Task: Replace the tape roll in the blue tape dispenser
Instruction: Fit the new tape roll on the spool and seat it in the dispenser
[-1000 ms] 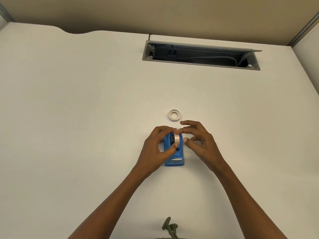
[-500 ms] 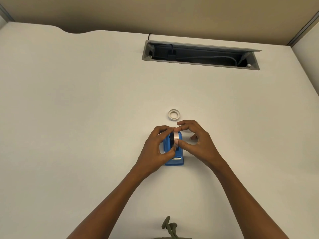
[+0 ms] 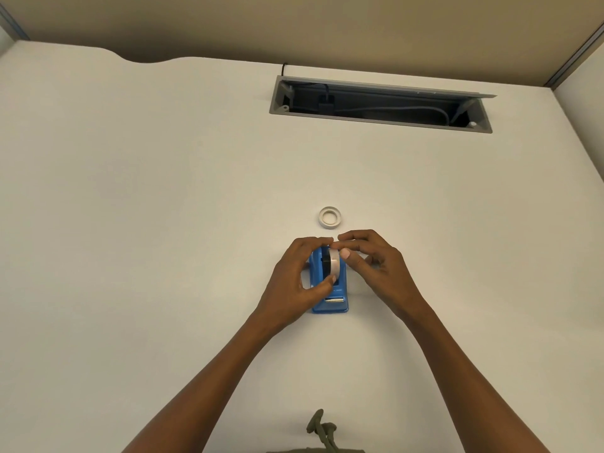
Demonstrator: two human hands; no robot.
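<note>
left hand [image 3: 295, 282] just below the middle of the frame, curled around the left side of the tape roll [image 3: 334, 265], thumb pressed on the roll's lower edge, fingertips on its top: pinching the roll. right hand [image 3: 376, 271] just to the right of it, thumb and forefinger pinched on the roll's upper right edge, other fingers loosely bent behind. roll standing on edge, whitish, with a black hub [image 3: 326, 263] showing on its left face, sitting in the top of the blue tape dispenser [image 3: 329, 291]; whether fully seated in the slot, cannot tell. dispenser resting on the white desk [image 3: 163, 223], cutter end toward the bottom of the frame, a small metal strip showing near that end. just above the hands, apart from them, an empty whitish ring [image 3: 330, 217] lying flat on the desk. farther up, right of centre, a long grey cable tray [image 3: 380, 104] sunk into the desk, lid open, dark cables inside. tan wall [image 3: 294, 24] across the top of the frame. at the bottom edge, centre, an olive cord [image 3: 322, 431] knotted above a strip of olive cloth.
</note>
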